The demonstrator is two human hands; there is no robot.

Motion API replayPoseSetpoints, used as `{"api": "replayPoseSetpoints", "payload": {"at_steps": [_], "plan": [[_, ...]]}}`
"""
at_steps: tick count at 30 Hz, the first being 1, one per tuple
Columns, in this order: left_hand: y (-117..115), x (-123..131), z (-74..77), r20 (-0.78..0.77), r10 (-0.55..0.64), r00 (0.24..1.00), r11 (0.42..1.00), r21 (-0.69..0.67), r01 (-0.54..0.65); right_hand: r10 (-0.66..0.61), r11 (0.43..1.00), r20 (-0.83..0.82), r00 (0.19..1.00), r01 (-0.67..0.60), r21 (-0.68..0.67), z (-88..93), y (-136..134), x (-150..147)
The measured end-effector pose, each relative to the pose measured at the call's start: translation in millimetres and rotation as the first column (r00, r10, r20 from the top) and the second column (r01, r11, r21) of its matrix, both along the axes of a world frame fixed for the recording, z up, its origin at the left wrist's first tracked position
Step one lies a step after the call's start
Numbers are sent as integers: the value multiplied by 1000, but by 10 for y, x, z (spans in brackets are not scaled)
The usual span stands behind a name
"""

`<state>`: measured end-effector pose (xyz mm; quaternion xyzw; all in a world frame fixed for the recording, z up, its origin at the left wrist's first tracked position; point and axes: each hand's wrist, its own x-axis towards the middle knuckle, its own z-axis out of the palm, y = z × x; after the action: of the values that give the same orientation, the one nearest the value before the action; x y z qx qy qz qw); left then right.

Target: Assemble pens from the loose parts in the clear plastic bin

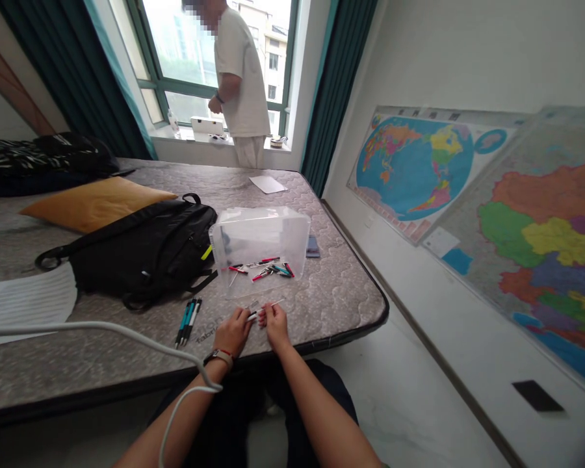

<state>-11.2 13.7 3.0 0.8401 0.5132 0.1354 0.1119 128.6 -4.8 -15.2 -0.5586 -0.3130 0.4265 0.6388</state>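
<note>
Left hand (233, 333) and right hand (275, 325) pinch pen parts (255, 314); apparently assembling. Next likely needs ends aligned. Transparent bin (292, 227), twelve o'clock.

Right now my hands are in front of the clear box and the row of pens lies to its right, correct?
Not quite: the head view shows the row of pens lying to the left of the clear box. Your left hand and right hand are in front of it, as you say.

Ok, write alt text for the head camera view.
A person's left hand and right hand hold slim pen-like pieces over a mattress, before a clear box holding colourful pieces. Pens and a black backpack lie left.
</note>
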Motion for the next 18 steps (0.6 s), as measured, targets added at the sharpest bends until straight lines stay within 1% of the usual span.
{"api": "replayPoseSetpoints", "payload": {"at_steps": [4,6,15,18], "plan": [[3,-3,-2,1,-8,1000,1000,9,8,-43,999,-45,998,43,-13,8,4,5],[1,-5,-3,-4,-11,1000,1000,8,11,-33,999,-62,998,32,-18,6,4,12],[-1,-2,-4,-18,-4,1000,1000,12,4,26,1000,22,999,-26,1,-5,-18,-2],[-3,-1,3,-18,-1,1000,1000,17,1,-8,1000,10,1000,8,0,-13,-14,0]]}}
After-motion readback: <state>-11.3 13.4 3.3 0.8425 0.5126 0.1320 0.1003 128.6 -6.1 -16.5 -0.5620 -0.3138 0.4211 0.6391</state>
